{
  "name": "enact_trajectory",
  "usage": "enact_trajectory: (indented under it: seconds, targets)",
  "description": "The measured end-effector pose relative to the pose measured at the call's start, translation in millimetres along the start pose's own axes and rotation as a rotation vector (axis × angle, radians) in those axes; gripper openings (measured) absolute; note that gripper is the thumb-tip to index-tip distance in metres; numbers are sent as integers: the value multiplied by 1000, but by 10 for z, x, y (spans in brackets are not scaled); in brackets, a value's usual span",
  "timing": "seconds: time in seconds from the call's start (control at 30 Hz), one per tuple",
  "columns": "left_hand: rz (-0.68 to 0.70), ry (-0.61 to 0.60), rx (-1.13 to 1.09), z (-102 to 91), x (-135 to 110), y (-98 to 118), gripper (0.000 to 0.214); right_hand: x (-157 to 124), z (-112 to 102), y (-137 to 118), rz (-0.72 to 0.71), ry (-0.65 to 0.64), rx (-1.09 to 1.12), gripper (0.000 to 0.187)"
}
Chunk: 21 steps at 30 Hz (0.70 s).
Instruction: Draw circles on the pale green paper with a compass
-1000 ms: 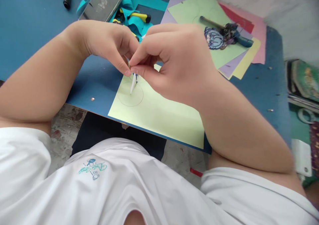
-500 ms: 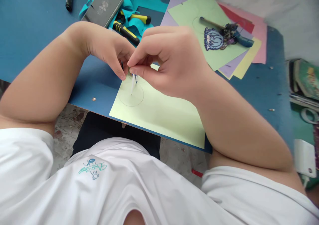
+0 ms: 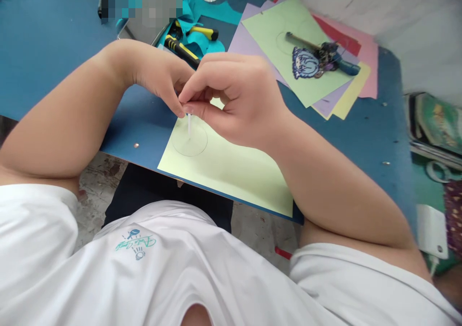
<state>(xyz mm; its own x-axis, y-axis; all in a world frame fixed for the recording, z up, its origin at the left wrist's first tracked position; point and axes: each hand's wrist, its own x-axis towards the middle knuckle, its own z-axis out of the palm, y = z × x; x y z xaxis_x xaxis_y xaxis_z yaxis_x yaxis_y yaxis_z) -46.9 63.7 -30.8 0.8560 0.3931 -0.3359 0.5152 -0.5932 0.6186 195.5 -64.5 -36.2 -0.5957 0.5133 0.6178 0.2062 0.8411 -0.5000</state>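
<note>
Evidently, from my remote seat behind the head camera, the pale green sheet is the best landmark; it lies along the near edge of the blue table, presumably so that both forearms can reach over it without stretching. Above its left part I see the two hands brought together; the right hand has thumb and forefinger pinched at the top of a slim white tool, which looks like one leg of a drawing compass, though the fingers hide too much for me to be sure; the left hand has its thumb and fingers curled in against the right fingertips, and I cannot tell whether it grips the tool or merely steadies it. The tool stands nearly upright over the sheet, its tip near the middle of a thinly drawn circle; I judge that a hold so high leaves the point and the line in sight.

Beyond the sheet, straight ahead, yellow-and-black tools rest on teal scraps; beyond it to the right, a fanned stack of coloured paper bears a bundle with a blue badge, perhaps parked there to leave elbow room.
</note>
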Motion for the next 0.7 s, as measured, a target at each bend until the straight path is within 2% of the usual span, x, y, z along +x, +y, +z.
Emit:
enact_trajectory:
  seconds: [0.2, 0.37, 0.47, 0.6, 0.7]
  targets:
    - [3, -43, 39, -26, 12, -73, 60, -7, 4, 42, -9, -17, 177, 15]
    - [9, -52, 47, -1, 14, -83, 44, -22, -10, 54, 0, -53, 235, 18]
    - [23, -45, 26, 4, 25, -63, 50, -27, -18, 79, 19, -88, 261, 8]
    - [44, -40, -11, -10, 27, -47, 61, -15, -27, 109, 160, -164, 274, 30]
    - [55, -54, -37, -18, 26, -55, 66, -8, -44, 106, 206, -191, 252, 32]
